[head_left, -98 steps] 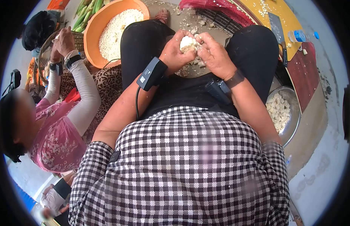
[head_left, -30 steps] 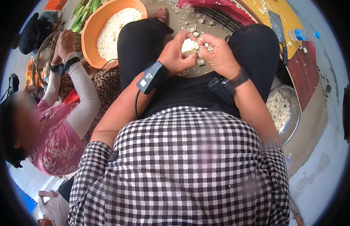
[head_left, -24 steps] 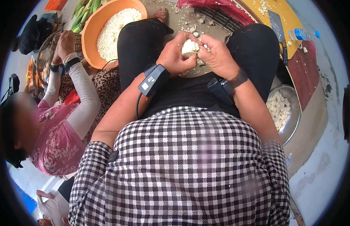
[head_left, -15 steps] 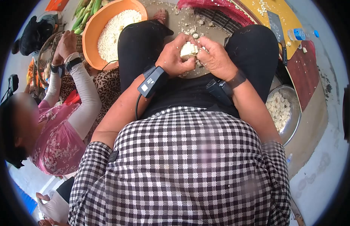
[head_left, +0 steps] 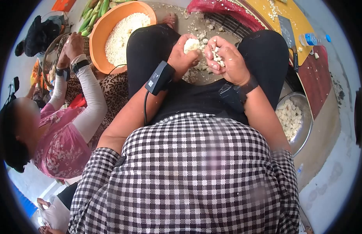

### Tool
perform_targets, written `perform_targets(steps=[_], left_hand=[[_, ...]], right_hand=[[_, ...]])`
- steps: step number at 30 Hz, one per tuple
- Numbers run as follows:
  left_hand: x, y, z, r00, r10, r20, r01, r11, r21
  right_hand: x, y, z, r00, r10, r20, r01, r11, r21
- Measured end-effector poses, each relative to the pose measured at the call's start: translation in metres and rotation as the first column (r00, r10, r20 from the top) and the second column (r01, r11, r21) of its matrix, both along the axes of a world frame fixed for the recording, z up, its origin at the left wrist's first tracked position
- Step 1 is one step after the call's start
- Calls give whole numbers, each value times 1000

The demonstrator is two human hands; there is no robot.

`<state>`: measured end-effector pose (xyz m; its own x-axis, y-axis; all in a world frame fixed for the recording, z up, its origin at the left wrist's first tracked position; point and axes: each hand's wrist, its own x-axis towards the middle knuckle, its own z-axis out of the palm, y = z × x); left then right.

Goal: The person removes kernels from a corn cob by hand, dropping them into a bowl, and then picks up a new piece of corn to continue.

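My left hand (head_left: 183, 55) is closed round a short piece of white corn cob (head_left: 192, 45), held up between the knees. Beside it my right hand (head_left: 229, 61) is turned palm up, its fingers curled about a small heap of loose white corn kernels (head_left: 217, 57). A narrow gap separates the two hands. Below them, more kernels and bits lie scattered on the floor (head_left: 190, 76). Part of the cob piece is hidden by the left fingers and thumb.
An orange basin (head_left: 96, 43) of kernels stands at left, near green-husked corn (head_left: 91, 16). At right are a metal bowl (head_left: 308, 130) with pale chunks, a cleaver (head_left: 285, 29) on a yellow board (head_left: 263, 9), and a water bottle (head_left: 309, 39). Another person (head_left: 60, 132) sits at left.
My hands have moved apart. My right hand has come away from the cob piece and turned palm up, showing loose kernels in it. The left still holds the cob piece.
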<state>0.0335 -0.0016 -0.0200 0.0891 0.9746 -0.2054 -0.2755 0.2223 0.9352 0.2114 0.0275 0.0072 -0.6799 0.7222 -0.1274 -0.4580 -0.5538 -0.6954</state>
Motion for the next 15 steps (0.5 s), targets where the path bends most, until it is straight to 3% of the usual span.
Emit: perform_targets(steps=[2,3,7,15], left_hand=[[2,1,2,997,13,71,-10,999,-46],[-5,2,3,981,-57,184,59,998,-6],[-11,-1,6,971,-92,222,93,996,7],[-7,1,11,944,-134,301,146,989,-15]], right_hand=[[3,2,-3,999,27,-32,-26,999,39],[3,1,0,999,37,-28,-36,998,58],[4,3,2,999,23,-32,-20,997,80],[-5,0,-1,948,-142,285,94,980,178]])
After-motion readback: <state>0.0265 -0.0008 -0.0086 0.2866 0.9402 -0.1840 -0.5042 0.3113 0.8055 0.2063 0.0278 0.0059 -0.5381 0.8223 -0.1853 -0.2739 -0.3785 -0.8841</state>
